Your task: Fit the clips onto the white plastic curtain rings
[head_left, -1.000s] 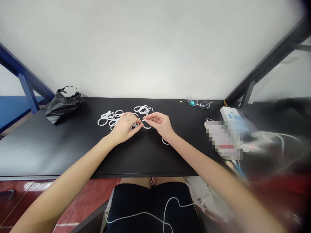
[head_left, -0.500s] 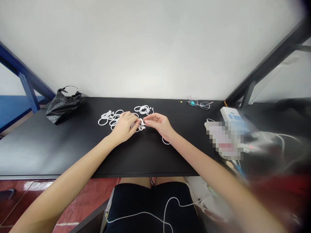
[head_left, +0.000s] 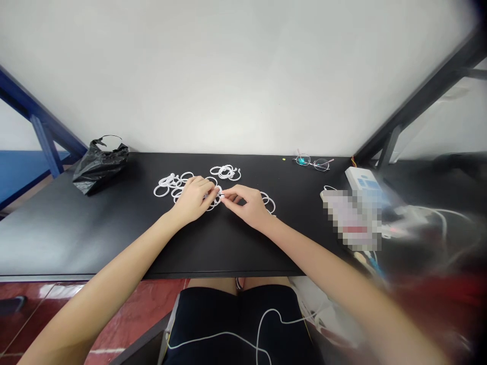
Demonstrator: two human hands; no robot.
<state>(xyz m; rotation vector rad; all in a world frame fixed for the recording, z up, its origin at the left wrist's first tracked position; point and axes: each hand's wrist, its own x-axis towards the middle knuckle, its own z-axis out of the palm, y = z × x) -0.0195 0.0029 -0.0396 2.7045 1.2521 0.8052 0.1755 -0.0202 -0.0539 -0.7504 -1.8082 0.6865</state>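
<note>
My left hand [head_left: 195, 197] rests over a pile of white plastic rings [head_left: 171, 180], with its thumb and forefinger pinched on a white ring [head_left: 219, 190] at the pile's right side. From the right, the fingertips of my right hand [head_left: 247, 203] are closed on the same white piece, thumb against forefinger. Much of that ring is covered by the fingers. Behind the hands lies a smaller group of white rings [head_left: 227, 173]. More rings [head_left: 271, 202] show beside my right hand, partly hidden by it.
A crumpled black plastic bag [head_left: 101, 167] stands at the left of the black table [head_left: 228, 248]. Eyeglasses [head_left: 321, 165] lie near the wall. At right are a white and blue box [head_left: 363, 183], a pixelated object [head_left: 352, 220] and cables. A white cable [head_left: 228, 333] crosses my lap.
My right hand has shifted slightly left and down, its fingertips now meeting my left fingers at the ring. More of the rings beside my right hand show. My left hand stays nearly still.
</note>
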